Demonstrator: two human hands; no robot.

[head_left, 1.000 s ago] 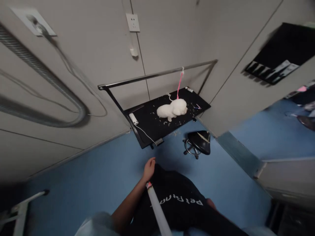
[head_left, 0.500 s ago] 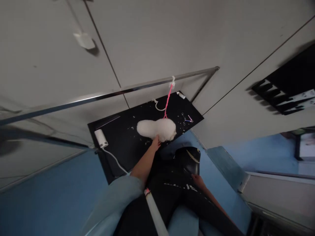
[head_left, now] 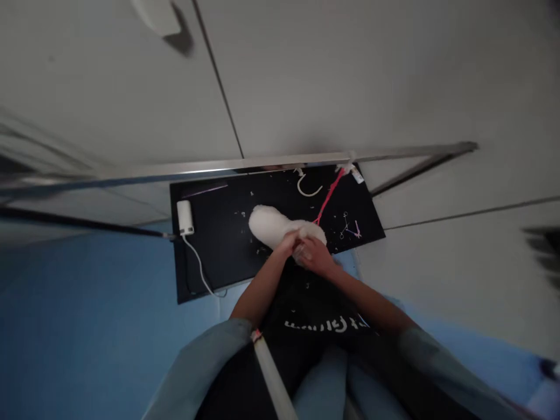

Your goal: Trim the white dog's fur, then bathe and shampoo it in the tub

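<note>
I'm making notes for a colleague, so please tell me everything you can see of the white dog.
The white dog has a rounded body and dense, fluffy-looking fur. It is on the black table, rump toward the left of the picture, head toward the right near the front edge. The left hand and right hand touch its head end, hiding the face. Its legs cannot be made out, so whether it stands or lies is unclear. A pink cord slants down to about its neck.
</note>
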